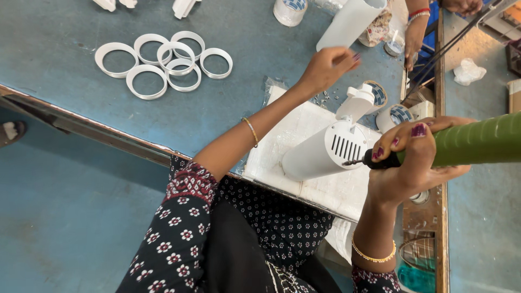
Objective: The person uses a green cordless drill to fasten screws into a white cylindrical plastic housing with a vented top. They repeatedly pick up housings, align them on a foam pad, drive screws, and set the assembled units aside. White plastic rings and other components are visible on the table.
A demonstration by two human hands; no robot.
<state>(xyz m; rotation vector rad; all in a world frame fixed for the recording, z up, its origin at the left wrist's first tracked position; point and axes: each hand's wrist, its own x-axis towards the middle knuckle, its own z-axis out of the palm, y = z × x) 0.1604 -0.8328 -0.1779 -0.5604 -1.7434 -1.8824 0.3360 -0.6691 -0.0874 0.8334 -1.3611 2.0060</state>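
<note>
- The right hand (pixel 415 163) was wrapped tight round a green electric screwdriver (pixel 467 144); its dark bit pressed against the slotted end cap of a white cylindrical lamp housing (pixel 323 152) just beside the fingers.
- The housing lay on its side on a pad of white sheeting (pixel 304 127), between the two hands; its white bracket (pixel 358 100) stood up at the far side.
- The left hand (pixel 328 66) was out past the housing, fingers pinched narrow together; what they nipped, if anything, I could not tell.
- Containers next: beyond the left hand stood a small clear tub (pixel 289 11) with a patterned roll inside it; to that hand's right, a clear bag (pixel 377 30) held small loose bits, too small to name.
- Just beyond the right hand sat two round white parts (pixel 396 115) with chequered faces; a second white housing (pixel 350 24) leaned above them.
- Well off to the left hand's left, seven white rings (pixel 163 62) lay in a loose overlapping cluster on the blue table (pixel 65 114).
- Another person's hand (pixel 415 38), with red bangles at the wrist, reached down at the far edge, well apart from the work.
- Beyond the right hand, across a wooden strip, a crumpled white rag (pixel 468 71) lay on its own.
- Below the right wrist a teal basin (pixel 417 271) showed under a wire frame; its contents were hidden.
</note>
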